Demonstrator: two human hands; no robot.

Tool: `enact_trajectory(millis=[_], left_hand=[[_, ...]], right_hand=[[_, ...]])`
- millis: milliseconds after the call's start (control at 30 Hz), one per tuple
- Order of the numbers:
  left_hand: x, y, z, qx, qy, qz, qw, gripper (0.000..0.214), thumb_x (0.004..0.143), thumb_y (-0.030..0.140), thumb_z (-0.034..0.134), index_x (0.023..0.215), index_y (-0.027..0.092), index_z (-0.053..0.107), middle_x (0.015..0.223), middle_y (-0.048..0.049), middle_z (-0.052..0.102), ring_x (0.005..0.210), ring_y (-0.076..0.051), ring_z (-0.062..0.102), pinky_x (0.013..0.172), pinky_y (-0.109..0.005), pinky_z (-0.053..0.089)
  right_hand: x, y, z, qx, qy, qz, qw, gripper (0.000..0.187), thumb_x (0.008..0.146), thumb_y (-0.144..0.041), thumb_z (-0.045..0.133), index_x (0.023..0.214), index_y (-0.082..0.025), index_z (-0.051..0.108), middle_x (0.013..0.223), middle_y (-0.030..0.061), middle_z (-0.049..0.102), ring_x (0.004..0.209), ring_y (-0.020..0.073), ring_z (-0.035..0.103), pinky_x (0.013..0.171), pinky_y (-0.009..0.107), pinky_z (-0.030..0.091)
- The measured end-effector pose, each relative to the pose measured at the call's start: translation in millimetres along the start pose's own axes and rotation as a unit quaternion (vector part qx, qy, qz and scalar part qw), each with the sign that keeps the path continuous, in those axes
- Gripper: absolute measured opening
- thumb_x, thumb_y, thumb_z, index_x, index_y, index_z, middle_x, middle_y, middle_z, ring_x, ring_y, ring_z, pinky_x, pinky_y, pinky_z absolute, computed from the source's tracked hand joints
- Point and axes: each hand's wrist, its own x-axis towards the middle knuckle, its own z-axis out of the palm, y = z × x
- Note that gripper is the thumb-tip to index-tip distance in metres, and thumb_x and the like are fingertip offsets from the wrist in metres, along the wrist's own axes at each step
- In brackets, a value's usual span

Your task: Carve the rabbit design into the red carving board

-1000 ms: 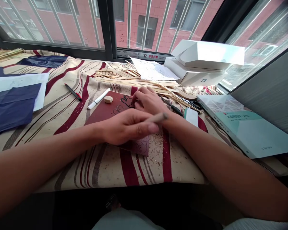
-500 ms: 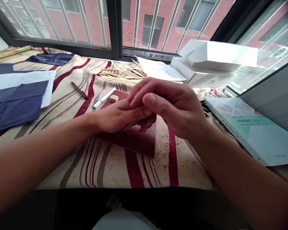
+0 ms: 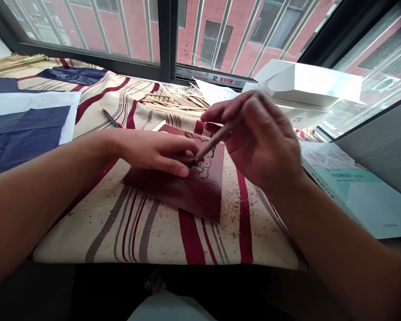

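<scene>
Far left: on my feed, sheets of blue paper (image 3: 23,136) lie over white paper (image 3: 36,100), on a striped cloth (image 3: 96,227) that covers the ledge.

Pens: I see a black pen (image 3: 111,118) with a red tip, and just right of it the end of a white marker (image 3: 159,126), near the top edge of the block.

Left hand (image 3: 153,152): open, fingers together and lying flat on the block, holding nothing.

Block: the dark red block (image 3: 173,191) sits in the middle of the cloth, slightly skewed, with a dark line drawing on its right half.

Carving tool: I have its wooden handle (image 3: 218,138) slanting down, with the tip at the drawing, just beside my left fingertips.

Right hand (image 3: 262,138): closed around the handle, pinching it like a pencil above the block.

Behind: wooden sticks (image 3: 173,100) lie in a heap under the window.

Far right: white boxes (image 3: 307,82) are stacked by the glass, and a book (image 3: 357,196) lies on the cloth's edge. Shavings (image 3: 243,232) speckle the cloth.
</scene>
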Motion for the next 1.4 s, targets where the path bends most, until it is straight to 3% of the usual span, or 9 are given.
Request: enact_trajectory(millis=[167,300,467,567,667,833,967,1167,1400], left_hand=[[1.2,-23.8,12.2,0.154,0.025,0.018,0.988,0.056,0.112,0.043,0.051,0.162,0.021,0.059,0.178,-0.0147,0.044,0.168,-0.032,0.036,0.141,-0.053,0.022],[13.7,-19.5,27.5,0.160,0.065,0.008,0.985,0.047,0.112,0.033,0.044,0.146,0.017,0.072,0.167,-0.0152,0.058,0.159,-0.031,0.047,0.138,-0.050,0.028],[18.3,-22.3,32.2,0.157,0.130,0.026,0.979,0.037,0.106,0.025,0.046,0.102,0.019,0.082,0.123,-0.0105,0.082,0.115,-0.026,0.072,0.109,-0.038,0.054],[22.6,-31.9,38.1,0.192,0.161,0.025,0.968,0.031,0.102,0.022,0.048,0.090,0.018,0.077,0.110,-0.0108,0.082,0.093,-0.024,0.070,0.083,-0.033,0.055],[22.6,-32.9,38.7,0.186,0.169,0.041,0.967,0.032,0.101,0.020,0.048,0.087,0.018,0.077,0.103,-0.0118,0.081,0.086,-0.023,0.068,0.079,-0.034,0.053],[-6.0,-5.3,13.5,0.076,0.042,0.057,0.995,0.019,0.098,0.027,0.072,0.112,0.018,0.081,0.119,-0.0091,0.082,0.107,-0.024,0.073,0.095,-0.029,0.057],[-22.4,5.8,-1.6,0.098,-0.055,-0.002,0.994,0.086,0.062,0.034,0.107,0.140,0.015,0.074,0.143,-0.0157,0.075,0.139,-0.036,0.063,0.118,-0.039,0.051],[-5.9,-6.3,13.6,0.135,-0.019,0.045,0.990,0.072,0.081,0.050,0.090,0.143,0.017,0.073,0.147,-0.0183,0.072,0.144,-0.041,0.059,0.132,-0.054,0.038],[1.4,-0.5,29.1,0.194,-0.004,-0.006,0.981,0.092,0.093,0.067,0.071,0.164,0.011,0.053,0.175,-0.0252,0.045,0.163,-0.044,0.040,0.137,-0.059,0.029]], right_hand=[[3.3,-16.1,5.7,0.076,0.012,0.011,0.997,0.037,0.097,-0.046,0.082,0.082,-0.026,0.056,0.070,-0.0075,0.058,0.044,0.0074,0.048,0.042,0.025,0.040],[6.9,-16.1,28.3,0.098,0.018,0.082,0.992,0.039,0.096,-0.051,0.083,0.088,-0.027,0.054,0.063,-0.0098,0.049,0.042,0.0071,0.035,0.038,0.025,0.027],[17.8,5.0,53.7,0.157,-0.029,0.162,0.974,0.061,0.089,-0.071,0.083,0.077,-0.025,0.045,0.062,-0.0091,0.044,0.045,0.0053,0.031,0.039,0.023,0.021],[22.5,16.4,57.5,0.165,-0.031,0.165,0.972,0.065,0.089,-0.074,0.080,0.075,-0.026,0.040,0.059,-0.0114,0.034,0.044,0.0053,0.026,0.038,0.023,0.020],[22.0,22.5,58.2,0.163,-0.035,0.143,0.976,0.065,0.088,-0.076,0.080,0.076,-0.027,0.040,0.059,-0.0124,0.029,0.044,0.0059,0.023,0.038,0.023,0.021],[14.0,23.5,62.5,0.150,-0.048,0.153,0.976,0.064,0.086,-0.079,0.080,0.078,-0.027,0.044,0.059,-0.0109,0.032,0.048,0.0069,0.022,0.039,0.024,0.020],[11.0,22.4,64.8,0.149,-0.052,0.158,0.975,0.062,0.090,-0.079,0.075,0.078,-0.026,0.047,0.062,-0.0095,0.029,0.049,0.0067,0.020,0.040,0.024,0.019],[14.4,20.7,61.0,0.129,-0.021,0.148,0.980,0.065,0.089,-0.076,0.079,0.074,-0.026,0.040,0.062,-0.0091,0.031,0.050,0.0067,0.022,0.039,0.024,0.022],[19.9,18.4,32.1,0.115,-0.025,0.128,0.985,0.067,0.090,-0.074,0.080,0.068,-0.026,0.038,0.055,-0.0116,0.027,0.044,0.0047,0.018,0.036,0.023,0.018]])
